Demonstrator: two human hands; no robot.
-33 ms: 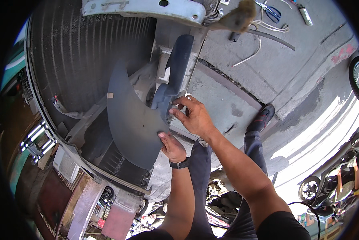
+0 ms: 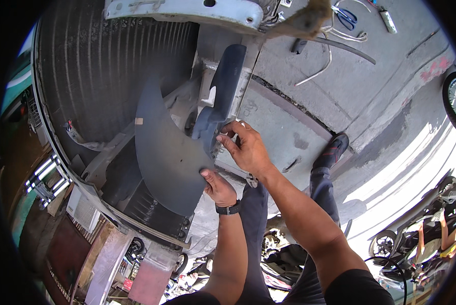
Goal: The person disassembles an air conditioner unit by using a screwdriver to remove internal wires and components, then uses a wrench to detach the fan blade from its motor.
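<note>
A broad, curved dark grey plastic panel (image 2: 169, 157) hangs in front of me, its upper-left end tapering. My left hand (image 2: 219, 188), with a black band at the wrist, holds its lower right edge. The thumb lies on the panel's face and the other fingers are hidden behind. Just above, my right hand (image 2: 246, 147) has thumb and forefinger curled toward the panel's right rim. Whatever is between those fingertips is too small to make out. A dark molded part (image 2: 227, 76) rises above the right fingers, beside a metal frame.
Dark ribbed sheet (image 2: 111, 66) fills the upper left. A pale metal bar (image 2: 182, 9) crosses the top. On the concrete floor at upper right lie blue-handled scissors (image 2: 346, 19), cords and a dark strip (image 2: 347, 47). Motorcycles (image 2: 421, 223) stand at right; my shoe (image 2: 333, 147) is nearer.
</note>
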